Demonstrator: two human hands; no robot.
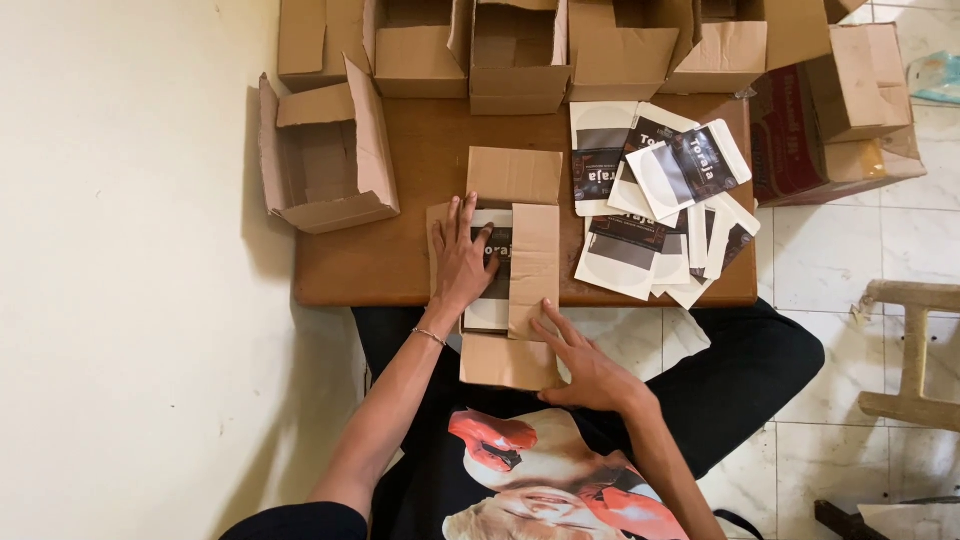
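Note:
A small brown cardboard box [516,178] lies open on the low wooden table [380,265], its flaps spread out. Inside it lie white and black pouches. My left hand [462,260] presses flat on the pouches in the box, fingers spread. My right hand [583,362] rests on the near flap [500,362] that hangs over the table's front edge, fingertips touching the right flap [534,268], which is folded over the contents.
A loose pile of white and black pouches [660,200] lies on the table's right half. Several open cardboard boxes [330,160] stand along the back and left. A larger carton [840,120] sits at the right on the tiled floor, and a wooden stool [915,350] stands nearer.

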